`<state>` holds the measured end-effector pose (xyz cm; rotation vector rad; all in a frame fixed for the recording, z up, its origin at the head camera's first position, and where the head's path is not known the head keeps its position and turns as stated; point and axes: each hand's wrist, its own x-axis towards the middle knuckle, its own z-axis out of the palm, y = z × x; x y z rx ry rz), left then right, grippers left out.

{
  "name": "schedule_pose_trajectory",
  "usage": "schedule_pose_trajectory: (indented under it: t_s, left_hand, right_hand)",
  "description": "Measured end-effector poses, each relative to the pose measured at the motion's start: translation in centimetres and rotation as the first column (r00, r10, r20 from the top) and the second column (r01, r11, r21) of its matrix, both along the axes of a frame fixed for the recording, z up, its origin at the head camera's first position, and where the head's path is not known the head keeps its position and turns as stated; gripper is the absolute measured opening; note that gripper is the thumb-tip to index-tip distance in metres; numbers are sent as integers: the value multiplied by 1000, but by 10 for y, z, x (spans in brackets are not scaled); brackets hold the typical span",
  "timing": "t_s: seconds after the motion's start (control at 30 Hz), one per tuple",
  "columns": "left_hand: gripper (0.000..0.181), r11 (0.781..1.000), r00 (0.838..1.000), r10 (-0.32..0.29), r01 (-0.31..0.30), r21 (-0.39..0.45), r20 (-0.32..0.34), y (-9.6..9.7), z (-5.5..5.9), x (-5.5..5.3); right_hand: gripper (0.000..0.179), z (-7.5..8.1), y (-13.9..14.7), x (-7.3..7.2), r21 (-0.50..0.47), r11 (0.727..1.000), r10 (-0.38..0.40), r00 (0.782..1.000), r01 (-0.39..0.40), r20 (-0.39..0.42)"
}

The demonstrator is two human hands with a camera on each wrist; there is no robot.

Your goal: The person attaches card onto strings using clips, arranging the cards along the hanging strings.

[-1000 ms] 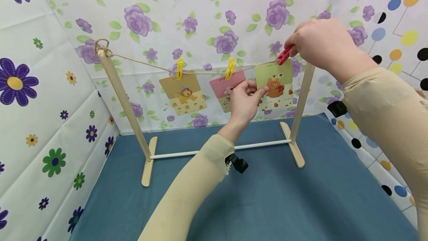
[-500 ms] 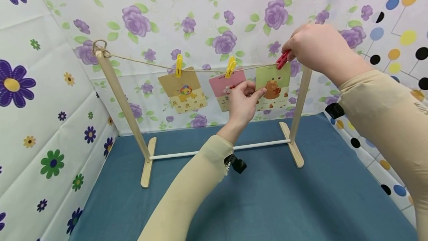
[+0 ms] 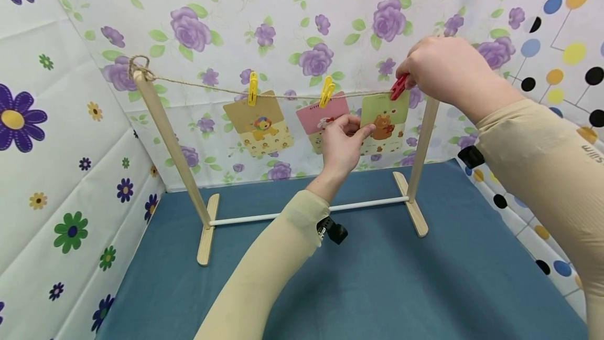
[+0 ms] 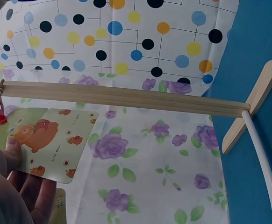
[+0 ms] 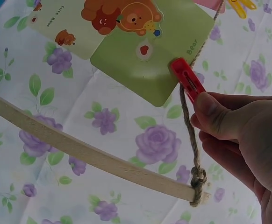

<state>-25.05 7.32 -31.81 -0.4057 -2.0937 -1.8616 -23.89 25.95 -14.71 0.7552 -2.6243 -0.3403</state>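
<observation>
My right hand [image 3: 439, 75] pinches a red clothespin [image 5: 187, 77] between thumb and fingers. The clothespin's jaws sit over the twine [image 5: 190, 126] and the top edge of a green bear card [image 5: 173, 51]. My left hand [image 3: 343, 143] pinches that card by its left edge, thumb in front and fingers behind, as the left wrist view shows. Left of it hangs a pink card [image 3: 321, 114] from a yellow clothespin [image 3: 326, 92], partly hidden by my left hand. Farther left, a tan lion card [image 3: 259, 125] hangs tilted from another yellow clothespin [image 3: 252, 89].
The twine runs between two wooden posts [image 3: 172, 146] with flat feet [image 3: 205, 232], joined low down by a white rod [image 3: 245, 220]. The stand is on a blue cloth [image 3: 377, 277]. Patterned fabric walls [image 3: 222, 25] rise close behind and at both sides.
The red clothespin and my right hand have come down slightly, and the green card's top with them. The twine sags less around the yellow clothespins. My left hand keeps its hold.
</observation>
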Motion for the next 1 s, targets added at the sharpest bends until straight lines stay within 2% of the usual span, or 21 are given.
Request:
schedule_pose_trajectory:
  t_s: [0.3,0.53,0.73,1.0]
  left_hand:
    - [16,1000,1000,9,-9,-16,-1,0,1,-1]
    - [20,1000,1000,-3,3,-19,-18,-1,-1,-1]
    - [18,1000,999,-10,10,4,-49,-1,-2,-2]
    - [18,1000,999,-4,4,13,-52,-2,-1,-2]
  right_hand:
    - [23,0,-1,2,21,1000,-24,998,22,55]
    - [30,-2,-4,7,15,999,-29,999,28,44]
    - [43,-5,-5,9,-24,999,-37,998,38,51]
    - [60,-8,-2,10,-81,994,-68,996,72,51]
